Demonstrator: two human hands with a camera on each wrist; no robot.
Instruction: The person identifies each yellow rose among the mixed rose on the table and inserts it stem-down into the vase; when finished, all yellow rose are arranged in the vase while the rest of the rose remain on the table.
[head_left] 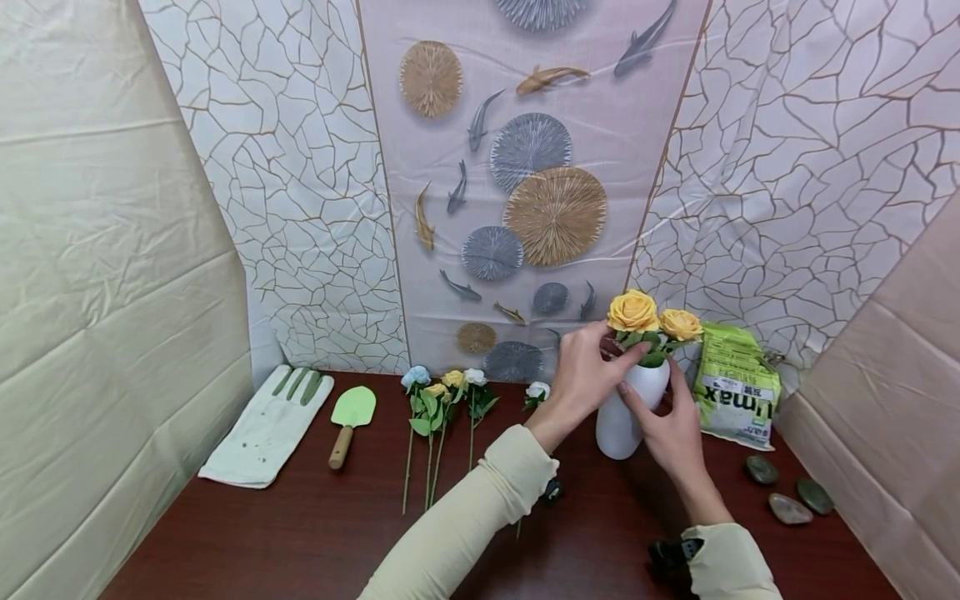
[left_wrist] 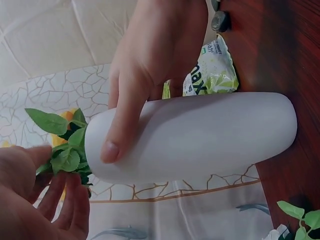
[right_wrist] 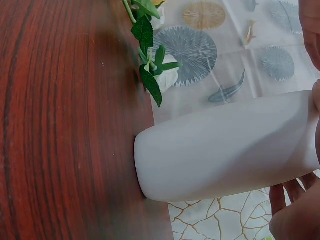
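Note:
A white vase (head_left: pixel 619 427) stands on the tabletop with two yellow roses (head_left: pixel 633 312) in its mouth. My left hand (head_left: pixel 581 363) is at the mouth, its thumb and fingers pinching the leafy part of a rose just below the bloom. The stems inside the vase are hidden. My right hand (head_left: pixel 675 429) grips the vase near its top, thumb on the near side and fingers around the right side. In the left wrist view the right thumb lies flat along the vase wall (left_wrist: pixel 200 135), and green leaves (left_wrist: pixel 67 157) sit beside my left fingertips.
Left of the vase lie several loose flowers (head_left: pixel 435 402), with a white rose (head_left: pixel 537 390) closer to it. Farther left are a green trowel (head_left: pixel 352 417) and a white glove (head_left: pixel 262 429). A green bag (head_left: pixel 738 387) and several stones (head_left: pixel 790 508) are on the right.

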